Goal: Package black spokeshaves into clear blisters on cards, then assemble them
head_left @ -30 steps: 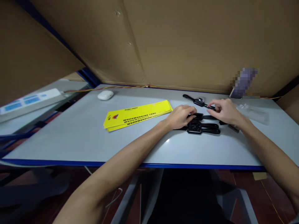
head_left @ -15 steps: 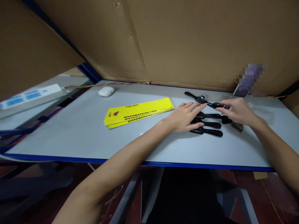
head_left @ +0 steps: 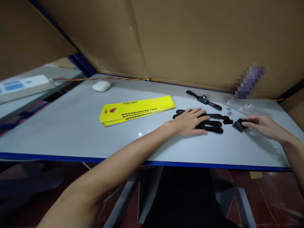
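Observation:
My left hand [head_left: 190, 122] lies flat, fingers spread, on several black two-handled tools [head_left: 215, 129] lying side by side, and covers their middles. At the right, my right hand [head_left: 262, 125] pinches a small black piece [head_left: 242, 123] beside a dark metal plate [head_left: 237, 126]; whether the two are separate is hard to tell. Another black flat piece [head_left: 227, 120] lies between the tool handles and my right hand. One assembled spokeshave [head_left: 203, 100] rests farther back, untouched. Small metal screws [head_left: 229, 111] lie in a little pile to its right.
Yellow printed cards [head_left: 137, 109] are stacked at the centre-left. A white rounded case [head_left: 101, 86] sits at the back left, near a power strip [head_left: 22, 87]. Clear plastic bags [head_left: 242, 106] lie at the back right. Cardboard walls [head_left: 190, 44] enclose the table.
My right hand has moved away from the rear spokeshave, right and toward me, and now grips the small black piece. My left hand has settled flatter over the tools. The view has shifted slightly.

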`<state>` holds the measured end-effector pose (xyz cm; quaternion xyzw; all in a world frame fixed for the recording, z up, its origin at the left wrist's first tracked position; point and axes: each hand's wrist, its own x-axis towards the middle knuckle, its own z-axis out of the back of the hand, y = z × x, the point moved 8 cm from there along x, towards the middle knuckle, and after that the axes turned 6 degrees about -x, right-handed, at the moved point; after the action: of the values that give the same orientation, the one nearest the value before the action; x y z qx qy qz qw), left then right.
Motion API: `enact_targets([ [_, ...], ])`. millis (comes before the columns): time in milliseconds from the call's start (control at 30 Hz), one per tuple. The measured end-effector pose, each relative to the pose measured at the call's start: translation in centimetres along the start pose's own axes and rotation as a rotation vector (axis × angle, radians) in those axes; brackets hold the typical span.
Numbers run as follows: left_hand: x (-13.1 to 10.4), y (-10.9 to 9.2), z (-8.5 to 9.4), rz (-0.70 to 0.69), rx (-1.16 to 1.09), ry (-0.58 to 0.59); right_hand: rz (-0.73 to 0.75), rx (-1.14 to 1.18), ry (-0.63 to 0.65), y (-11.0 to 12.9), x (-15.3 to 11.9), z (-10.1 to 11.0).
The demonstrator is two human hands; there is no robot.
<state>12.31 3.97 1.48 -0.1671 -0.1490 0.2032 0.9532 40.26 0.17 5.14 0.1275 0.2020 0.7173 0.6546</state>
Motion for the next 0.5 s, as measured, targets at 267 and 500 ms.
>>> enact_targets([
  [267, -0.11, 0.74, 0.45, 0.019, 0.014, 0.016, -0.001, -0.076, -0.024, -1.08, 0.80, -0.30],
  [500, -0.17, 0.79, 0.49, 0.033, 0.040, 0.026, 0.050, -0.190, -0.093, -0.37, 0.19, -0.36],
])
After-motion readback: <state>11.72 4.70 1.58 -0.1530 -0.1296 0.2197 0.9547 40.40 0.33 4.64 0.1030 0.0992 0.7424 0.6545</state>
